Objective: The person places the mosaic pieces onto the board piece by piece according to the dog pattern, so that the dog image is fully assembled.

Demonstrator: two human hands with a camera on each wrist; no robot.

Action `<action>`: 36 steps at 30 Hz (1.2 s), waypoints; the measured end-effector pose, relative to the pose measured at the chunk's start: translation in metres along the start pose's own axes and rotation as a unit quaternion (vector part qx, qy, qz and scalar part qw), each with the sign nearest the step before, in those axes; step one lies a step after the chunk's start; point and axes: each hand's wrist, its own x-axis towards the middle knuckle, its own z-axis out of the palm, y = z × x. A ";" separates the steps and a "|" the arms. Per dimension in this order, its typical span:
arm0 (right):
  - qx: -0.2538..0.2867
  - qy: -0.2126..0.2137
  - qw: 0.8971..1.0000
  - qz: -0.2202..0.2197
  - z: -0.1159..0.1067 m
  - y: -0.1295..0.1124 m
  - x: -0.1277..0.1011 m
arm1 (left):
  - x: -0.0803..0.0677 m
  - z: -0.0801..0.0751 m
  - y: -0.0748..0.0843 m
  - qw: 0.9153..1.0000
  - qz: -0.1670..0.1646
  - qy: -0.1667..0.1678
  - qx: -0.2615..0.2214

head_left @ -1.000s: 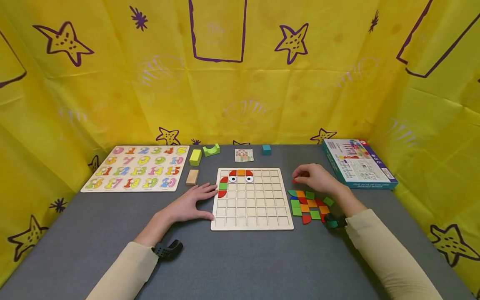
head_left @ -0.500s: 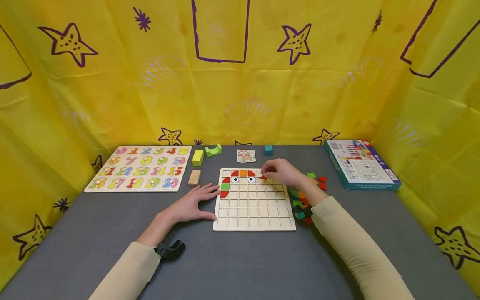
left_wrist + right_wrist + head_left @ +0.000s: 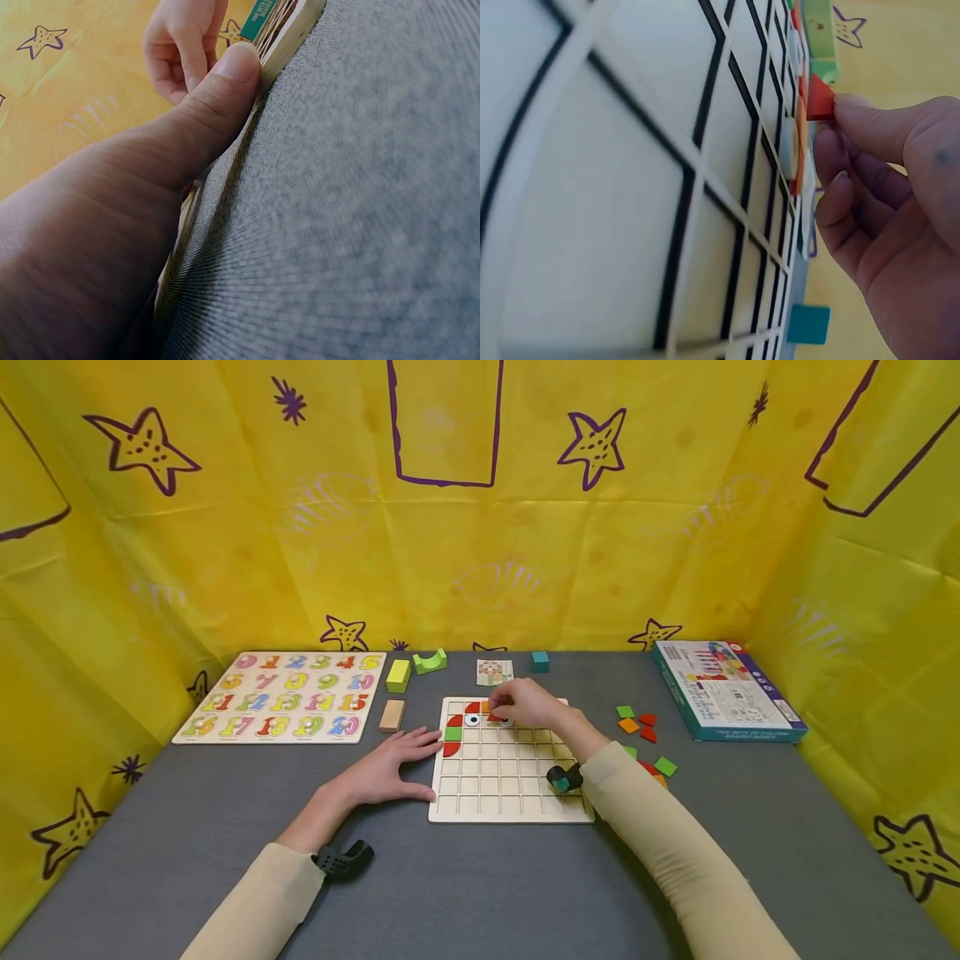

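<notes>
A wooden grid board [image 3: 487,785] lies in the middle of the table. Red quarter-round pieces, a green square [image 3: 453,734] and a round eye piece [image 3: 472,720] sit in its upper left cells. My left hand [image 3: 386,768] rests at the board's left edge with its fingers spread; in the left wrist view the thumb [image 3: 217,90] touches that edge. Over the board's top rows, my right hand [image 3: 527,702] pinches a red tile [image 3: 820,99] between thumb and fingers. That hand hides part of the top row and most of the second eye piece.
Loose coloured tiles [image 3: 628,725] lie right of the board, partly behind my right sleeve. A number puzzle [image 3: 300,693] is at left, a box [image 3: 727,693] at right. Behind the board are a picture card [image 3: 494,672], a teal cube [image 3: 540,662] and green blocks [image 3: 398,677].
My right hand has carried the red tile leftward from the loose tiles to the board's top rows. My left hand has stayed at the board's left edge.
</notes>
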 end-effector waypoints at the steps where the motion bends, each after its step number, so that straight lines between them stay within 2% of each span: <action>1: -0.002 -0.001 1.000 0.000 0.001 -0.001 0.002 | 0.000 0.000 0.000 1.000 -0.001 0.000 0.000; 8: -0.023 -0.013 0.999 0.018 0.008 -0.004 0.009 | 0.000 -0.001 0.000 1.000 0.000 0.000 0.002; 19: -0.033 -0.015 0.999 0.006 0.012 -0.006 0.011 | -0.001 -0.002 0.002 1.000 0.009 0.001 -0.002; 27: -0.050 -0.023 0.998 0.011 0.011 -0.008 0.010 | 0.000 -0.001 0.002 1.000 -0.002 -0.003 -0.003; 36: -0.032 -0.024 0.999 0.016 0.007 -0.005 0.007 | 0.000 -0.001 0.000 1.000 -0.006 -0.004 -0.001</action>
